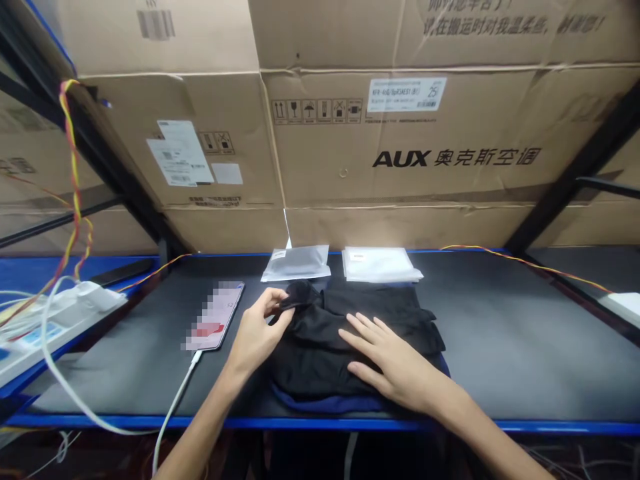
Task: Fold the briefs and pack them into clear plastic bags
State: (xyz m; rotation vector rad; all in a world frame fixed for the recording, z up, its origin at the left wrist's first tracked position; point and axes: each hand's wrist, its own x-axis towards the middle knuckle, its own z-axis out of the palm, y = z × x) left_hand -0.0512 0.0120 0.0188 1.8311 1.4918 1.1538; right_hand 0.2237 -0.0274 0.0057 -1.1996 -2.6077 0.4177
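Note:
A black cloth garment (320, 367), partly folded, lies in front of me near the shelf's front edge. Its exact kind cannot be made out. Beneath it, navy blue fabric (340, 403) shows along the front and right side. My left hand (263, 327) pinches the black garment's upper left edge between thumb and fingers, lifting it slightly. Resting flat on the middle of the garment is my right hand (387, 363), its fingers spread. Just behind the garment lie two flat plastic packets, a greyish one (297, 263) and a white one (379, 264).
A phone (217, 317) with a white charging cable (175, 407) lies to the left. Farther left is a power strip (60, 323) with plugs and wires. Large cardboard boxes (325, 173) form the back wall. The dark shelf (525, 353) has a blue front edge and black metal posts.

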